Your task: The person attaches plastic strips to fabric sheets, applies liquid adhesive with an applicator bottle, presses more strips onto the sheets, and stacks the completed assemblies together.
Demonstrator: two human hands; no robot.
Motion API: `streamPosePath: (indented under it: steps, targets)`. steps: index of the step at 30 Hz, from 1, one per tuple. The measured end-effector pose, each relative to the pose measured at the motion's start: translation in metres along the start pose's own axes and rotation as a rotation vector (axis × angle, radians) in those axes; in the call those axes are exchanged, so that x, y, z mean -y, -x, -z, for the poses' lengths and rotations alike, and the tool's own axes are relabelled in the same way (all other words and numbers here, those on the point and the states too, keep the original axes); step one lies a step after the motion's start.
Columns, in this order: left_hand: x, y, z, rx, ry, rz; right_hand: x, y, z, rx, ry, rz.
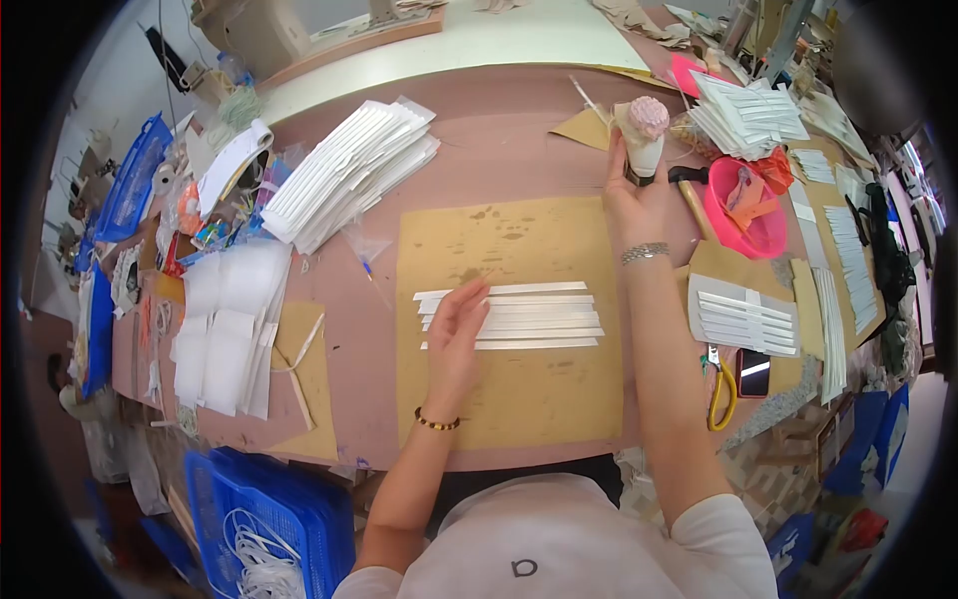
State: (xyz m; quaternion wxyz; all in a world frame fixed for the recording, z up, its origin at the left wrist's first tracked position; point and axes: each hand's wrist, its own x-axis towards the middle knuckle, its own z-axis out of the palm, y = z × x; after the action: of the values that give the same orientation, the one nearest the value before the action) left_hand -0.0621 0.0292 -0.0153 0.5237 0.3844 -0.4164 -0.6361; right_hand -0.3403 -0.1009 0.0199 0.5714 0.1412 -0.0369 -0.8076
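Observation:
My right hand [639,195] is closed around a white bottle [647,152] with a lumpy pinkish top, held near the far right of the brown sheet. My left hand [459,321] is over the left part of several narrow white strips [529,317], its fingers loosely bent and slightly apart, with nothing visible in them. The strips lie side by side across the stained brown sheet [509,409]. Part of their left ends is hidden behind my left hand.
Stacks of white strips [349,170] and white sheets [225,329] lie to the left. On the right are a pink basket [714,205], yellow-handled scissors [720,399], a phone [752,373] and a bundle of strips [743,321]. Blue crates [225,499] stand below the table's front edge.

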Motion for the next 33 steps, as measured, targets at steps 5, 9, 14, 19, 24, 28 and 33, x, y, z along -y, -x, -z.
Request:
streamPosePath:
  steps: [5, 9, 14, 19, 24, 28, 33]
  targets:
    - [-0.001, 0.018, 0.025, -0.089, -0.242, -0.020, 0.014, -0.007, -0.011, 0.045, -0.374, -0.192]
    - [0.001, 0.039, 0.031, -0.078, -0.321, 0.038, 0.000, 0.012, -0.021, -0.042, -0.155, 0.040]
    - [-0.003, 0.054, 0.018, 0.008, -0.250, 0.083, 0.008, 0.045, 0.000, -0.089, 0.016, -0.210]
    - [-0.009, 0.058, -0.011, 0.171, -0.323, 0.197, 0.033, 0.166, -0.015, 0.140, 0.770, -0.219]
    - [0.018, 0.033, -0.080, 0.555, -0.203, 0.257, 0.171, 0.204, -0.018, 0.005, 2.563, 0.904]
    - [0.063, 0.003, -0.152, 0.648, -0.270, 0.276, 0.242, 0.245, -0.029, 0.124, 2.787, 0.696]
    - [0.142, -0.037, -0.211, 0.683, -0.418, -0.059, 0.254, 0.251, -0.003, 0.021, 2.918, 0.482]
